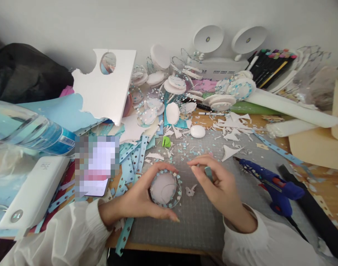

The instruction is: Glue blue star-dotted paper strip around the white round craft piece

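My left hand (148,195) curls around a round white foam disc (164,187), with thumb and fingers on either side of it. Small pale blue and white paper shapes dot the clear ring (180,186) about the disc. To the right, my right hand (217,184) is closed, thumb against forefinger, and the blunt end of a teal tool (209,173) sticks out of it. The tool's kind and tip are hidden. Between the hands lies a crumpled white scrap (190,190) on the grey cutting mat (185,229).
A blue glue gun (271,181) lies at the right. Several decorated foam discs (173,85) crowd the back. At the left are a phone (102,166), a white power bank (36,192) and a water bottle (33,127). Foam scraps (231,151) and punched blue strips (128,166) are scattered about.
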The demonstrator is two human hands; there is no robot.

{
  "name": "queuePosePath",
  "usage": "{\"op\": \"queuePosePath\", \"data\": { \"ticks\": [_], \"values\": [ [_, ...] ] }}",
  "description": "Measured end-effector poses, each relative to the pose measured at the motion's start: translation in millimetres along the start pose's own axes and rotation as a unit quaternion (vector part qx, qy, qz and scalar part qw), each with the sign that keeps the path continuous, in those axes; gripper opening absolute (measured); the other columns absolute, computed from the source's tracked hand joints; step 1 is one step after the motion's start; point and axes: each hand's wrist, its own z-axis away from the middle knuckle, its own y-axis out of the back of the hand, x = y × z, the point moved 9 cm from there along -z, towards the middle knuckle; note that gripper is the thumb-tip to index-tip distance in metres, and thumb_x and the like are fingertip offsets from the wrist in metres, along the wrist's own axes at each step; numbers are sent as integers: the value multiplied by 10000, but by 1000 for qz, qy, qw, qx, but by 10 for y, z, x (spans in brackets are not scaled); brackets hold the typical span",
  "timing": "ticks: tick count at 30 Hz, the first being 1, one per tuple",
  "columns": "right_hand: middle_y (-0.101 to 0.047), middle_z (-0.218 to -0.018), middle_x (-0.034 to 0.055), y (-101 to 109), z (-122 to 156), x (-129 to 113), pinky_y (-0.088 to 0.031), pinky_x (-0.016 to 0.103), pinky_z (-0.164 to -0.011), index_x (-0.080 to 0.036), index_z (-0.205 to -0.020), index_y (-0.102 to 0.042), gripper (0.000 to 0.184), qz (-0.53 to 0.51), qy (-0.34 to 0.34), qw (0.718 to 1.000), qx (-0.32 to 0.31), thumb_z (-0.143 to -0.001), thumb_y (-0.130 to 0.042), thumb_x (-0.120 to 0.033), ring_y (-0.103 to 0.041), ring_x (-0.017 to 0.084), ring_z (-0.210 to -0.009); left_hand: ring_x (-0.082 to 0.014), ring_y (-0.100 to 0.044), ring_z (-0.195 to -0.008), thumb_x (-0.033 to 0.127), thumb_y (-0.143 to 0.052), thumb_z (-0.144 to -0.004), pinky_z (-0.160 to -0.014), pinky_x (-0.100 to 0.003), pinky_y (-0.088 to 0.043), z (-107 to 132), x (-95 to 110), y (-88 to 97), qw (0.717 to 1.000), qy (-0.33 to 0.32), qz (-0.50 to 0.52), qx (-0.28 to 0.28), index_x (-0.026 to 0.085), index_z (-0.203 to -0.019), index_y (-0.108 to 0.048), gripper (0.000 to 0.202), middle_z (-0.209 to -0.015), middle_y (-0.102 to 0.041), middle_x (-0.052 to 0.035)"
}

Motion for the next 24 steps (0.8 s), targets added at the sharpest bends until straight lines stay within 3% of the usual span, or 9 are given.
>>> {"op": "queuePosePath", "data": {
  "ticks": [2,4,6,9,16,21,24],
  "values": [
    [-636,-750,30,-53,-29,129,-413,259,-541,-201,-858,-637,207,-28,-82,995,-40,-908,-536,-374,-527,127,-600,-303,-510,-1190,382,-894,-565,-1028,-414,-415,5,9,-7,1000,-8,3,-4,236,-1250,-480,813,-1250,-534,-94],
    [-609,-660,11,-211,-3,210,-373,249,-496,-184,-824,-643,280,-68,-143,979,-126,-891,-537,-435,-479,111,-529,-307,-507,-1192,390,-893,-566,-1029,-418,-417,12,20,-9,1000,-20,6,-3,236,-1253,-477,818,-1250,-531,-98],
    [-611,-644,6,-370,52,219,-377,245,-510,-178,-816,-647,304,-112,-168,958,-202,-870,-558,-463,-487,108,-534,-310,-503,-1201,391,-896,-561,-1030,-421,-419,20,22,-5,1000,-29,8,2,245,-1264,-466,837,-1257,-524,-100],
    [-636,-656,7,-515,118,198,-416,250,-583,-184,-804,-648,279,-151,-173,938,-259,-847,-602,-455,-548,124,-608,-313,-496,-1219,392,-896,-562,-1032,-420,-421,31,23,-5,999,-38,6,5,257,-1273,-458,846,-1263,-519,-99],
    [-567,-580,-26,-492,114,241,-320,216,-480,-169,-742,-635,288,-196,-189,931,-245,-848,-633,-437,-446,75,-506,-324,-495,-1221,432,-900,-537,-1055,-439,-396,42,6,-7,999,-50,-7,-15,271,-1340,-441,939,-1316,-496,-107],
    [-563,-574,-22,-528,150,245,-242,208,-432,-157,-750,-659,286,-221,-197,921,-252,-824,-674,-433,-410,62,-489,-314,-505,-1195,431,-888,-565,-1054,-447,-387,36,2,36,998,-60,-26,-7,270,-1306,-486,858,-1283,-517,-103],
    [-556,-545,-18,-527,156,292,-198,209,-410,-147,-774,-676,358,-272,-229,907,-227,-861,-607,-488,-345,49,-426,-301,-520,-1169,439,-881,-576,-1033,-424,-402,33,21,47,998,-65,-12,-4,262,-1293,-498,832,-1256,-534,-101]
  ]
}}
